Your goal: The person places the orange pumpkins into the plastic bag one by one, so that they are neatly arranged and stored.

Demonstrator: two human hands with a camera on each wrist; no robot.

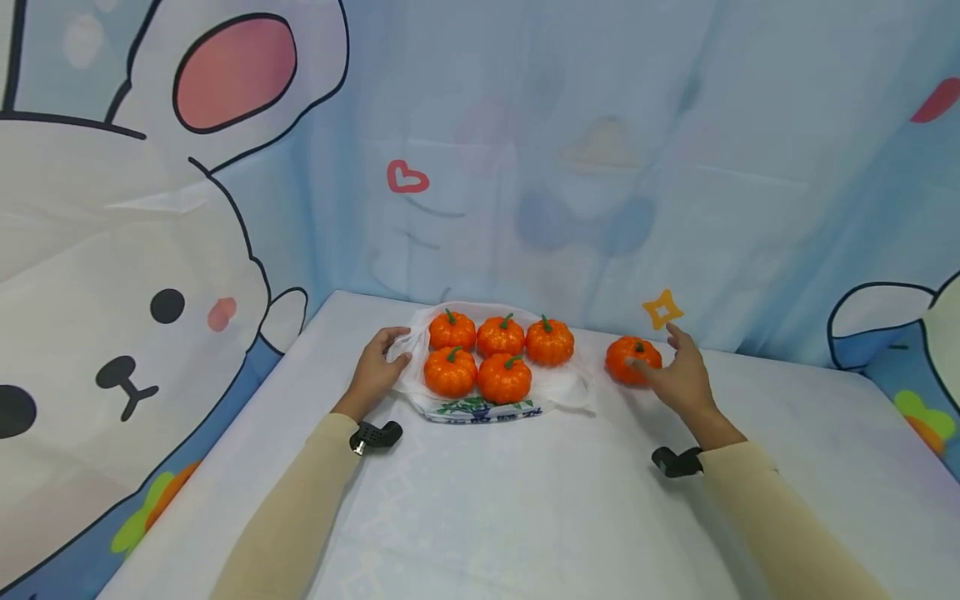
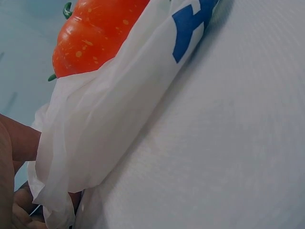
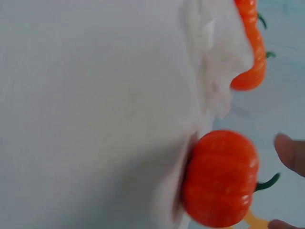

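Observation:
Several small orange pumpkins (image 1: 503, 379) with green stems sit in two rows on a white plastic bag (image 1: 566, 390) with blue and green print. My left hand (image 1: 375, 371) pinches the bag's left edge; in the left wrist view the thin plastic (image 2: 90, 133) bunches between thumb and fingers. Apart from the group, to the right of the bag, one more pumpkin (image 1: 624, 360) stands on the table. Close to it is my right hand (image 1: 686, 379), thumb and fingers spread around its right side. The right wrist view shows a gap between the fingertips and this pumpkin (image 3: 220, 179).
A white cloth covers the table (image 1: 510, 508). Behind it hangs a light blue printed curtain (image 1: 465, 100), close to the table's far edge. A large cartoon rabbit print (image 1: 90, 275) fills the left side. Each wrist wears a black camera mount (image 1: 677, 462).

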